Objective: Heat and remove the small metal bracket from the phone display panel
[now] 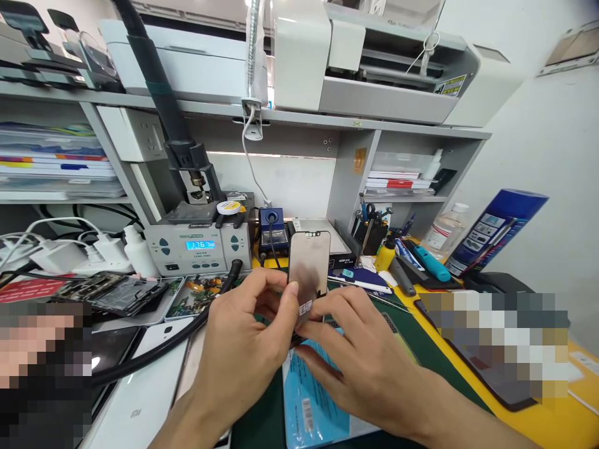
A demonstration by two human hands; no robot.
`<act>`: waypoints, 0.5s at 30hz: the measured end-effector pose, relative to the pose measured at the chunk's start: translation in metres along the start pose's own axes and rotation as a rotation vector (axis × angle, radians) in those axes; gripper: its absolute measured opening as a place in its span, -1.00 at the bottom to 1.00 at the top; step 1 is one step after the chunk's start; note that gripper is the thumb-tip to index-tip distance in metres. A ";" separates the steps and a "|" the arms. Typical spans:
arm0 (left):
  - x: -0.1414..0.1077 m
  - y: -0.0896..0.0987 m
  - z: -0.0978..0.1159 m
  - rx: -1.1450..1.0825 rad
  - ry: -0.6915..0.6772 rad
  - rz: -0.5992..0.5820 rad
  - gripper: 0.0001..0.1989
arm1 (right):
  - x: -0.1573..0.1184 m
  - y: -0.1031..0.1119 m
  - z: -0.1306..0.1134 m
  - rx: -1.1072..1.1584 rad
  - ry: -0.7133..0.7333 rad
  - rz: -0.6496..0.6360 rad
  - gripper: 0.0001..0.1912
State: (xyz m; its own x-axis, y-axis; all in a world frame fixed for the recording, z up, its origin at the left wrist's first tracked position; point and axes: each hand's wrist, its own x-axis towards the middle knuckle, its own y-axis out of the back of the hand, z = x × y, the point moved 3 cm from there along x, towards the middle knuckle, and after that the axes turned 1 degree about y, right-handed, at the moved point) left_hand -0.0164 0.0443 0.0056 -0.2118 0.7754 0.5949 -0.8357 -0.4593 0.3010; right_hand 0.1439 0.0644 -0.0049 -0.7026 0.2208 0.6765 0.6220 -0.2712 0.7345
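Both hands hold a phone screen (309,262) upright in front of me, its notch at the top and a small white label near its lower part. My left hand (255,337) pinches its left edge between thumb and fingers. My right hand (360,355) is closed at its lower right corner, with the fingertips near the bottom edge. What lies behind the fingers at the screen's lower end is hidden. Below the hands a blue and white packet (304,393) with a barcode rests on the green mat (255,418).
A soldering station (196,249) with a lit display stands at the back left. Opened phone parts (121,293) and a white tablet (140,386) lie at left, crossed by a black hose (187,330). Bottles and a blue spray can (500,231) are at right.
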 end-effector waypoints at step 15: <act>-0.004 -0.004 -0.003 -0.076 0.073 -0.051 -0.89 | 0.001 -0.007 -0.001 0.004 -0.053 -0.097 -0.90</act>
State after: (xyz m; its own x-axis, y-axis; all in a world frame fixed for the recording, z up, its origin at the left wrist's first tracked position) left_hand -0.0137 0.0440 0.0002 -0.2021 0.8280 0.5231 -0.8818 -0.3862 0.2706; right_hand 0.1385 0.0657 -0.0092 -0.7407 0.2948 0.6037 0.5530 -0.2427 0.7970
